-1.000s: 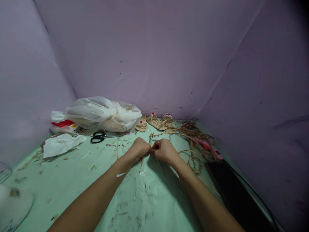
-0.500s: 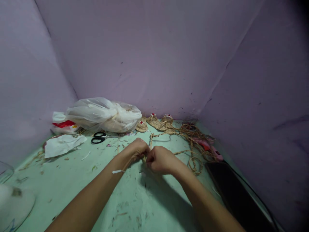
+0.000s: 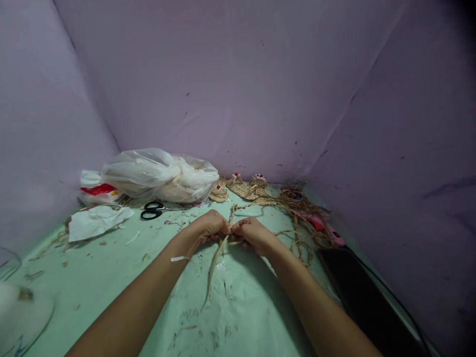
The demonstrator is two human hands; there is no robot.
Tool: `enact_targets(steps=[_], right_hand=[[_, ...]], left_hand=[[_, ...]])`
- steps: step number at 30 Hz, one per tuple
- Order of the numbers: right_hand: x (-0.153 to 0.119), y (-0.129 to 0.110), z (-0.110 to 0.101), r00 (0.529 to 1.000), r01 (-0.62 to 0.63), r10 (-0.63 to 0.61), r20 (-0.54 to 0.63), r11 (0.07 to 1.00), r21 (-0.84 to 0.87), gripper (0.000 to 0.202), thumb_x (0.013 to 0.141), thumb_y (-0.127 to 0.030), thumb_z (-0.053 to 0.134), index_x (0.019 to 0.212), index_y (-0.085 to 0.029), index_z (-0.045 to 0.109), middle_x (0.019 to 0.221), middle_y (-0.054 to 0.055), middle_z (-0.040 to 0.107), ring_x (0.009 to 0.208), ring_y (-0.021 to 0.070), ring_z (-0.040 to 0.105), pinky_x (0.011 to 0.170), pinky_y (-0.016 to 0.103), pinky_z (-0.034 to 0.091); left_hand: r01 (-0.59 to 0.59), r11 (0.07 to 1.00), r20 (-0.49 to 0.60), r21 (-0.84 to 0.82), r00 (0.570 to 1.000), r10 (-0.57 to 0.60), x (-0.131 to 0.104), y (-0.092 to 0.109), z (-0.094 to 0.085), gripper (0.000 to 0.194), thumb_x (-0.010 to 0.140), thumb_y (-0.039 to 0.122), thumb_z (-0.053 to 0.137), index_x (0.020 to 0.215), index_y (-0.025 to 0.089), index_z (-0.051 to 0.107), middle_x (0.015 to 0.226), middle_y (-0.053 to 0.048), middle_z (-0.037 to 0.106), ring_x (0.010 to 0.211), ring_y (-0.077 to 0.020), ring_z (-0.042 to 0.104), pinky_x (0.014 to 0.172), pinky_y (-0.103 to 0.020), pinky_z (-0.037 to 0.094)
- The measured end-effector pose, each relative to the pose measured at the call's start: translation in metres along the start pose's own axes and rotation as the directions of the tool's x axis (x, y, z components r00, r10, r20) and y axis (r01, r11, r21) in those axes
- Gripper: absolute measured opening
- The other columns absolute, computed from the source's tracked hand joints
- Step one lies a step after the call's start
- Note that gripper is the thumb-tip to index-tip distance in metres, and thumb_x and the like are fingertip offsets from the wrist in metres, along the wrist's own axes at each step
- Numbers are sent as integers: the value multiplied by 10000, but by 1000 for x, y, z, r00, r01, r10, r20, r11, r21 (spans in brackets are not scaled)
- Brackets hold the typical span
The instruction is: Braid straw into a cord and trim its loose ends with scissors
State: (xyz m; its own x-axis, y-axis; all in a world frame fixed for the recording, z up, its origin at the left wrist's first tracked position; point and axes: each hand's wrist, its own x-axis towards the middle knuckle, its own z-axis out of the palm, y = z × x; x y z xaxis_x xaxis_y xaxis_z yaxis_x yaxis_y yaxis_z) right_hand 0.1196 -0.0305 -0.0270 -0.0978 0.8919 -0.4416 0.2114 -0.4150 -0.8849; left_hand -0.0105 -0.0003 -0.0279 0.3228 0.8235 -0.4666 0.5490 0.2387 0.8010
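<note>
My left hand (image 3: 213, 226) and my right hand (image 3: 253, 234) meet near the middle of the table, fingertips almost touching. Both are closed in a pinch on a braided fibre cord (image 3: 233, 214), whose finished braid runs away from me beyond the fingers. From between the hands a loose flat strand (image 3: 212, 272) hangs toward me and lies over the green tabletop (image 3: 238, 307). Another short strand shows under the right fingers. The exact grip of each fingertip is hidden. A thin white strip (image 3: 180, 259) lies across my left wrist.
Black-handled scissors (image 3: 151, 210), a tied plastic bag (image 3: 159, 176) and white paper (image 3: 98, 222) are at the left. Small woven pieces with red beads (image 3: 241, 188) rest by the wall. Coiled braided cord (image 3: 297, 206) and a dark flat object (image 3: 364, 297) are at the right.
My right hand has shifted slightly up, and its fingers now pinch close to the left fingertips. The loose strand between the hands has come into view, hanging toward me.
</note>
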Motion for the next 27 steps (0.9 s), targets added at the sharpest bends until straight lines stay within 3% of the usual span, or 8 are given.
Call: enact_targets(steps=[8, 14, 18, 22, 25, 27], right_hand=[[5, 5, -6, 999, -34, 33, 15, 997, 74, 195, 610, -119, 515, 463, -167, 396, 344, -86, 310, 293, 25, 198, 329, 197, 105], [4, 7, -1, 999, -41, 41, 3, 991, 131, 208, 621, -165, 514, 498, -191, 349, 339, -106, 229, 301, 31, 147, 341, 199, 76], [8, 10, 0, 999, -24, 27, -21, 991, 133, 195, 607, -163, 529, 507, -192, 365, 322, -107, 228, 295, 35, 149, 342, 203, 70], [10, 13, 0, 1000, -14, 16, -12, 990, 137, 186, 581, -157, 530, 498, -192, 368, 318, -108, 225, 296, 36, 143, 344, 208, 65], [9, 14, 0, 1000, -11, 10, 5, 988, 155, 149, 565, -148, 491, 489, -190, 369, 329, -97, 249, 300, 40, 159, 349, 212, 66], [8, 14, 1, 1000, -6, 5, 10, 985, 170, 105, 555, -146, 460, 493, -184, 384, 345, -85, 286, 307, 41, 179, 356, 213, 77]], left_hand=[[-147, 973, 23, 176, 989, 145, 1, 1, -8, 45, 479, 104, 469, 459, 133, 498, 366, 66, 299, 377, -53, 222, 394, -218, 149], [-236, 932, 27, 275, 971, 238, 2, 3, -11, 57, 477, 106, 468, 447, 121, 514, 404, 64, 303, 442, -60, 246, 434, -212, 198], [-193, 916, -13, 352, 977, 211, -7, 10, -12, 72, 498, 129, 487, 437, 122, 525, 374, 57, 314, 424, -73, 291, 437, -219, 228], [-102, 891, -125, 442, 977, 174, -21, 21, -8, 76, 507, 143, 529, 436, 127, 551, 385, 12, 415, 439, -127, 409, 466, -248, 283], [-56, 882, -213, 467, 962, 173, -33, 29, 8, 40, 524, 145, 554, 528, 129, 590, 515, -56, 537, 596, -211, 531, 540, -275, 340], [-59, 895, -228, 442, 958, 176, -40, 32, 23, 121, 544, 131, 563, 652, 134, 618, 672, -102, 600, 765, -251, 566, 616, -278, 372]])
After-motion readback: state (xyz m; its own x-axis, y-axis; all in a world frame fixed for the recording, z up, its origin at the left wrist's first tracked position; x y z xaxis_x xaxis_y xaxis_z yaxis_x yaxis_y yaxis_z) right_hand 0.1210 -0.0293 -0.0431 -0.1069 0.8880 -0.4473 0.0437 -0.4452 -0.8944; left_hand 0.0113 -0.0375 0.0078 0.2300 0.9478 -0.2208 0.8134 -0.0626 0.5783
